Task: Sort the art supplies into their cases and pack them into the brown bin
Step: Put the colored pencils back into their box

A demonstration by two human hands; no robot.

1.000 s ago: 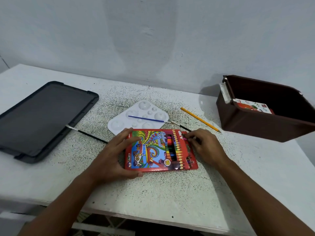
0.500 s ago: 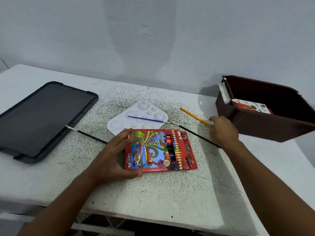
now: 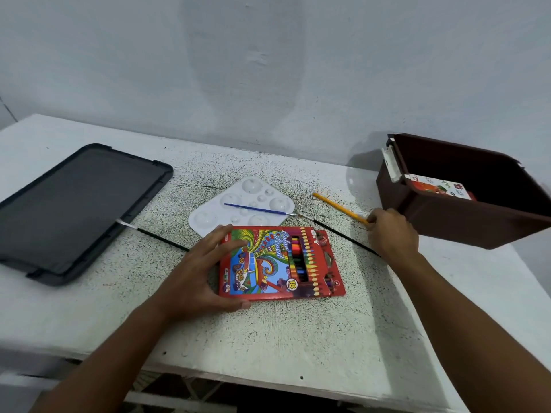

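Head view: the right hand (image 3: 392, 234), which was at the pencil box's (image 3: 281, 263) flap 1 second ago, now sits beside the brown bin (image 3: 441, 222), its grip closing on the yellow pencil's (image 3: 337, 207) near end. The left hand (image 3: 202, 272) keeps its fingers curled round the box's edge on the worktop (image 3: 298, 338). That pencil likely goes into the box next.
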